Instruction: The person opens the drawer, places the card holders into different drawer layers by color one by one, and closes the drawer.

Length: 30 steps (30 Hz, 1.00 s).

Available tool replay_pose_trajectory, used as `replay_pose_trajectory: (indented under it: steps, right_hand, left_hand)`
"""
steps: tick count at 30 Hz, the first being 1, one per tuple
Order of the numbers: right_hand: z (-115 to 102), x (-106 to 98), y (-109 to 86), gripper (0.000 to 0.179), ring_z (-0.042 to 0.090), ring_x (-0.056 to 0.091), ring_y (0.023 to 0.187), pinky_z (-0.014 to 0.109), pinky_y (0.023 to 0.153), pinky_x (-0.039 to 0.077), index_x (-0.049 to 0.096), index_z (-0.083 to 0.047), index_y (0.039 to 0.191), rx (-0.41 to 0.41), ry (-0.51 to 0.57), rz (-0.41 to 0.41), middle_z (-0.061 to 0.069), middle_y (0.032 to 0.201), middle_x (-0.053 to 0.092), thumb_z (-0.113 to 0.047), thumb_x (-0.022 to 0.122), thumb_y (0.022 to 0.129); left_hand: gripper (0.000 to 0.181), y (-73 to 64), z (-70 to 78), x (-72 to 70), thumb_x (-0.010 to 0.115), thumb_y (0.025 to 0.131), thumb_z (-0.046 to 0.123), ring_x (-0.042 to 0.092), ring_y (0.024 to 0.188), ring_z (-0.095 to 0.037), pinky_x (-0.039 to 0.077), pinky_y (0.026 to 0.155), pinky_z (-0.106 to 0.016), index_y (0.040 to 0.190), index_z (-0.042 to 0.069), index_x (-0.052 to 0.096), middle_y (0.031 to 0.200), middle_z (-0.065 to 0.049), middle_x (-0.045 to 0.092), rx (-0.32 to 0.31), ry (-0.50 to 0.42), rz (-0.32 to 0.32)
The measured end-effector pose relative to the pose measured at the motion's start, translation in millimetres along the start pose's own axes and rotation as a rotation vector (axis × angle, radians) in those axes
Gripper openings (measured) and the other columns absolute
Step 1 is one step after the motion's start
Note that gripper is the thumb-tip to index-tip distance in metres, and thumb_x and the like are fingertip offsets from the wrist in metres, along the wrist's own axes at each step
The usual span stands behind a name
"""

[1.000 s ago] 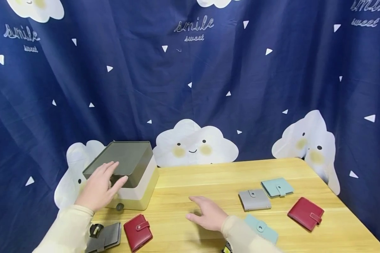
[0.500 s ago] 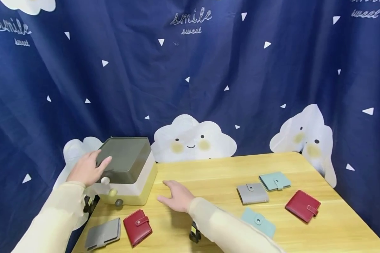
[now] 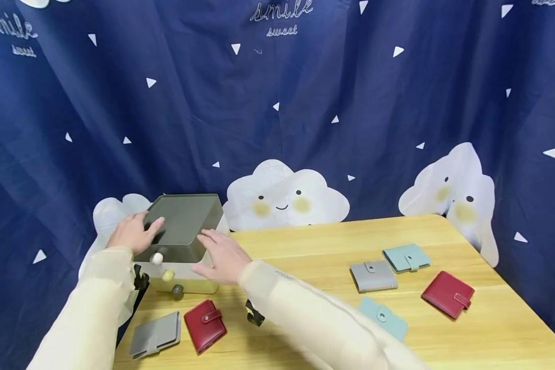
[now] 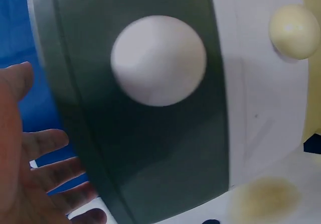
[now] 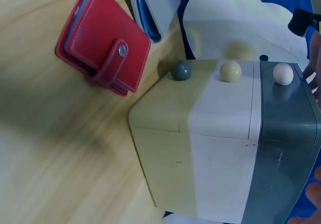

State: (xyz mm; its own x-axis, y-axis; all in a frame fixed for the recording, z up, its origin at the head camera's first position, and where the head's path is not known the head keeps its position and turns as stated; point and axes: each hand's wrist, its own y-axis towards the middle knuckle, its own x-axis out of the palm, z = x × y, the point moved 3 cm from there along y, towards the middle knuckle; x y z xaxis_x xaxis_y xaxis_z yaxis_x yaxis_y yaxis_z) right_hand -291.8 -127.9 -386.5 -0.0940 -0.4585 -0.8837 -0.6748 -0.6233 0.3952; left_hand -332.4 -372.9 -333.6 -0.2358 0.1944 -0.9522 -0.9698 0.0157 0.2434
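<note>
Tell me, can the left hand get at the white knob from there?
Probably yes: the left hand looks empty and close by, and nothing covers the white knob on the dark top drawer in the left wrist view.

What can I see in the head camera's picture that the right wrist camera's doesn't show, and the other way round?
Only the head view: the dark top of the drawer box, two pale blue wallets, and the farther gray wallet and red wallet at the table's right.

Only the right wrist view: an unblocked look at the box's yellow side wall, mostly covered by the right hand in the head view.

Both: the box's three knobs, the left-side red wallet and gray wallet, the cloud-print curtain, and part of each hand.
</note>
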Motion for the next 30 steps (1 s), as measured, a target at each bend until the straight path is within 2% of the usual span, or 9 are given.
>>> replay_pose_trajectory:
  steps: [6, 12, 16, 19, 30]
  right_hand:
    - [-4, -2, 6.8, 0.073, 0.011, 0.008, 0.137, 0.043, 0.106, 0.019, 0.022, -0.022, 0.147, -0.064, -0.136, -0.078, -0.007, 0.151, 0.013, -0.063, 0.037, 0.087]
    - [-6, 5, 9.0, 0.072, 0.009, 0.006, 0.137, 0.040, 0.106, 0.021, 0.015, -0.024, 0.148, -0.104, -0.199, -0.148, -0.006, 0.152, 0.010, -0.061, 0.036, 0.089]
    - [-6, 7, 8.9, 0.071, 0.012, 0.010, 0.137, 0.041, 0.106, 0.022, 0.016, -0.026, 0.147, -0.108, -0.220, -0.137, -0.006, 0.151, 0.012, -0.059, 0.039, 0.089]
    - [-5, 8, 9.1, 0.070, 0.015, 0.014, 0.137, 0.042, 0.105, 0.024, 0.017, -0.029, 0.146, -0.092, -0.227, -0.114, -0.007, 0.151, 0.013, -0.057, 0.044, 0.088]
    - [1, 14, 3.1, 0.071, 0.015, 0.017, 0.136, 0.045, 0.105, 0.023, 0.022, -0.028, 0.143, -0.071, -0.210, -0.032, -0.008, 0.150, 0.014, -0.051, 0.055, 0.085]
  left_hand:
    - [0.083, 5.4, -4.8, 11.1, 0.029, 0.092, 0.058, 0.033, 0.112, -0.054, 0.029, 0.091, -0.061, 0.132, -0.014, 0.033, 0.125, -0.039, 0.036, -0.032, -0.003, -0.020]
    - [0.085, 3.6, -15.5, 21.5, 0.022, 0.092, 0.060, 0.028, 0.116, -0.055, 0.026, 0.091, -0.063, 0.136, -0.013, 0.025, 0.130, -0.040, 0.027, -0.065, -0.033, -0.047]
    - [0.082, 2.1, -16.7, 26.6, 0.015, 0.093, 0.058, 0.025, 0.116, -0.057, 0.024, 0.091, -0.064, 0.139, -0.011, 0.023, 0.133, -0.039, 0.023, -0.087, -0.004, -0.062]
    - [0.079, 0.4, -15.1, 27.3, 0.012, 0.094, 0.056, 0.024, 0.118, -0.055, 0.023, 0.092, -0.063, 0.140, -0.008, 0.022, 0.136, -0.037, 0.022, -0.104, -0.002, -0.047]
    - [0.075, -7.1, -2.9, 28.9, 0.012, 0.096, 0.052, 0.024, 0.120, -0.053, 0.022, 0.094, -0.061, 0.139, -0.009, 0.024, 0.137, -0.035, 0.022, -0.136, 0.009, -0.021]
